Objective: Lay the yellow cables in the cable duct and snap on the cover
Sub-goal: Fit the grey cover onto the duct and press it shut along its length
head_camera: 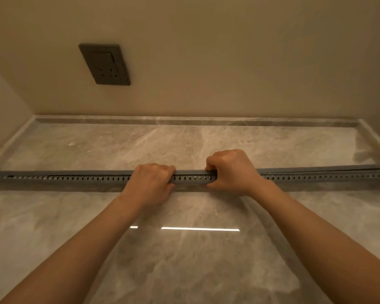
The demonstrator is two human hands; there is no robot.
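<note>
A long grey slotted cable duct [75, 179] lies across the marble counter from left edge to right edge. Its grey cover [190, 171] sits along the top; on the right stretch [316, 168] a thin gap shows between cover and duct. My left hand [150, 183] grips the duct near the middle, fingers curled over the cover. My right hand [230, 172] grips it just to the right, fingers over the top and thumb under the front. Glints of yellow show through a few slots between the hands; the cables are otherwise hidden.
The marble counter [184, 249] has a raised rim at the back and both sides. A dark wall socket plate [105, 64] is on the beige wall above left. Both forearms reach in from the bottom of the view.
</note>
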